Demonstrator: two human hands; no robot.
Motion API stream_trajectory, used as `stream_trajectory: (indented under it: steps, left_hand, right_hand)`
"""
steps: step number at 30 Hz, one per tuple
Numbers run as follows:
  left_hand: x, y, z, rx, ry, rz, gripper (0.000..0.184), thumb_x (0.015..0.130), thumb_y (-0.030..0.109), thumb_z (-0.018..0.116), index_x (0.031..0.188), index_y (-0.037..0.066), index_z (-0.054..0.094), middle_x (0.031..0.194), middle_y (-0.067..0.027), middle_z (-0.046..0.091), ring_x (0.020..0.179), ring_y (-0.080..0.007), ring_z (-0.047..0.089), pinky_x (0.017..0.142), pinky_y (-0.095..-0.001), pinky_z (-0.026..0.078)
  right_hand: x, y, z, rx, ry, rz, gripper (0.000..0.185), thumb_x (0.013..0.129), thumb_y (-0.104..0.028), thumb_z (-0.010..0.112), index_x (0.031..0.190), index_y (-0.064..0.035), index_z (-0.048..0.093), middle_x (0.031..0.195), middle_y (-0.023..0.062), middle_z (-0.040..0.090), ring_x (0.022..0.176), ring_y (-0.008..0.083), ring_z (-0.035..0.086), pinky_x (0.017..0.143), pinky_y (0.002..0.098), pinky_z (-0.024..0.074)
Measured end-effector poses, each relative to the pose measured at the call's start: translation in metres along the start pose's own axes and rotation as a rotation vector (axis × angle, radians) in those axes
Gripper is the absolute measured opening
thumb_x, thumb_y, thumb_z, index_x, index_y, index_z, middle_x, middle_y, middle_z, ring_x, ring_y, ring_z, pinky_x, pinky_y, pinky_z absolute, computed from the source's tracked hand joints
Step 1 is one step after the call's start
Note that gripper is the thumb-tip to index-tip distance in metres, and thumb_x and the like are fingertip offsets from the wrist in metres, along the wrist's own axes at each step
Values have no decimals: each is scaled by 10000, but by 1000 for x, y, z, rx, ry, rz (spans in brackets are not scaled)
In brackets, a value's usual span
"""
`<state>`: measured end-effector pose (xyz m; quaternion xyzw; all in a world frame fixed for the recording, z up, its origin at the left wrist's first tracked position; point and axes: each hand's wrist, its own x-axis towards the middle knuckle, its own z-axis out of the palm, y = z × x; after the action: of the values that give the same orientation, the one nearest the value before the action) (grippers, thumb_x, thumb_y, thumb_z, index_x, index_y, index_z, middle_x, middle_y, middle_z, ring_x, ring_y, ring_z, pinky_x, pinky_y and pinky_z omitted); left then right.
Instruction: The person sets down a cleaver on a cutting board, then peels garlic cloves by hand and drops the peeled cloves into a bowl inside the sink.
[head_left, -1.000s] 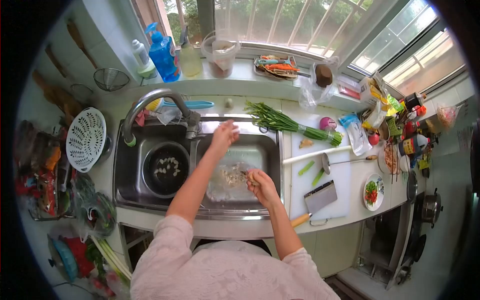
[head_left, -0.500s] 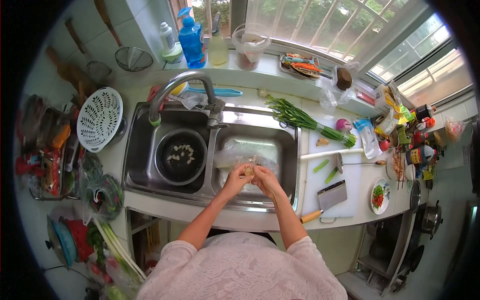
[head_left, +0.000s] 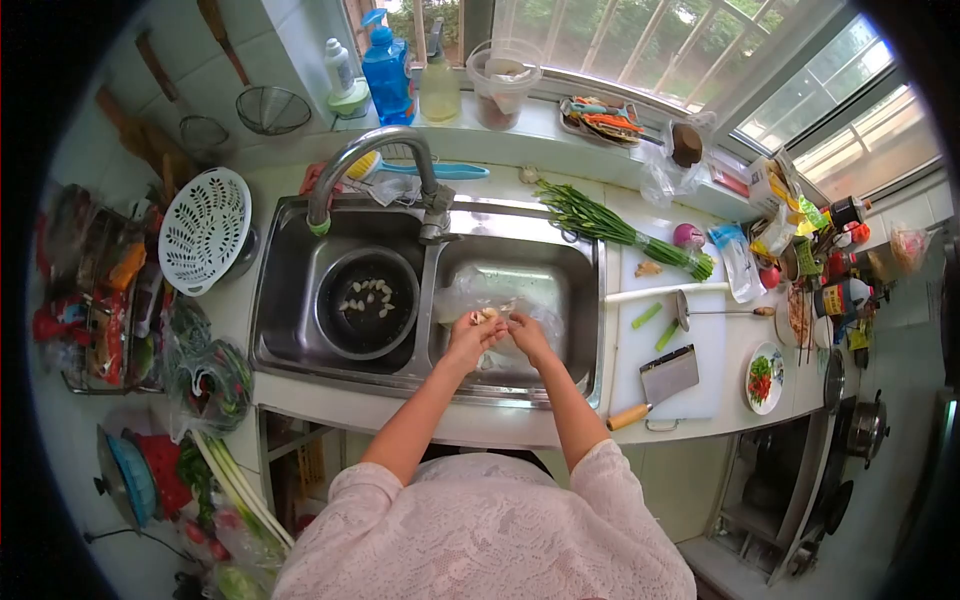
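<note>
Over the right basin (head_left: 575,275) of the sink, my left hand (head_left: 470,340) is closed around a piece of garlic (head_left: 486,315), held up at its fingertips. Just to its right is my right hand (head_left: 530,338), slightly apart, its fingertips pinched together; whatever they hold is too small to make out. Beneath both hands lies a crumpled clear plastic bag (head_left: 465,292) with pale scraps around it. In the left basin stands a round metal bowl (head_left: 345,335) with several peeled garlic cloves (head_left: 366,298) in dark-looking water.
The faucet (head_left: 385,140) arches over the left basin. At right, a white cutting board (head_left: 650,345) carries a cleaver (head_left: 668,377) and green stalk pieces. Green garlic stems (head_left: 610,225) lie behind it. A plate of chopped peppers (head_left: 763,378) sits further right, a white colander (head_left: 205,230) at left.
My hands have drawn apart; before, they met at the garlic. The left now holds the garlic alone, and the right has shifted slightly right. The view has tilted slightly.
</note>
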<state>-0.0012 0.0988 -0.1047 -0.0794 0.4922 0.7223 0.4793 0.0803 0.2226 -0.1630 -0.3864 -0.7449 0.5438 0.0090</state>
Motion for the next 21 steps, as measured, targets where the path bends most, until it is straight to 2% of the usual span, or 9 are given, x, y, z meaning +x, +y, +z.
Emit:
stream_trajectory:
  steps: [4,9,11,14,16,17,19,20,21]
  left_hand:
    - [-2,-1,0,-161,-75,-104,232,906,30,525,1116,-59,487,1085,-189,588,978,-249,608,867,-305,518]
    - [-14,-2,5,-262,-111,-142,240,910,37,505,1114,-86,477,1098,-220,574,1016,-285,594,884,-346,519]
    - [-22,0,8,-258,-138,-150,257,924,63,492,1131,-88,474,1118,-219,567,1035,-277,584,912,-349,507]
    - [-32,-1,8,-244,-126,-176,273,933,94,482,1170,-42,479,1124,-189,579,1055,-281,579,860,-335,511]
    - [-30,-7,4,-96,-38,-240,238,915,124,520,1130,24,540,1094,-114,608,1024,-230,584,814,-307,486]
    - [-29,-9,3,-94,-41,-236,238,915,124,520,1130,24,540,1094,-114,608,1024,-230,584,814,-307,486]
    - [-20,-21,-8,237,171,-13,166,889,142,562,1035,74,598,1015,-36,624,929,-150,573,777,-270,442]
    - [-18,-24,-16,238,167,-11,166,889,142,562,1035,74,598,1015,-36,624,929,-150,573,777,-270,442]
    - [-17,-26,-25,295,271,4,156,884,157,573,1003,66,615,962,-22,625,876,-129,566,754,-272,439]
  right_hand:
    - [-20,0,-10,97,-190,-10,310,879,-183,544,1100,28,596,1015,144,658,978,227,599,849,337,448]
    - [-68,-26,-34,-484,-503,-94,312,862,-198,550,1081,16,607,992,210,651,954,331,620,841,378,461]
    - [-76,-16,-32,-459,-470,-172,282,858,-206,542,1011,14,631,981,219,646,941,356,611,817,388,465]
    - [-89,-25,-38,-462,-472,-219,268,855,-208,537,953,19,641,932,212,654,898,361,616,819,390,466]
    - [-91,-31,-42,-510,-688,-294,247,850,-195,545,936,18,637,891,197,658,841,360,615,794,398,471]
    - [-93,-33,-42,-511,-685,-298,247,850,-195,545,936,18,637,891,197,658,841,360,615,794,398,471]
    - [-92,-22,-38,-490,-656,-218,282,825,-174,592,1012,37,593,964,222,629,889,380,583,801,417,456]
    - [-91,-13,-34,-490,-652,-220,282,825,-174,592,1012,37,593,964,222,629,889,380,583,801,417,456]
    - [-88,8,-26,-438,-315,-279,324,811,-160,611,1058,42,560,1022,249,593,937,391,558,803,426,445]
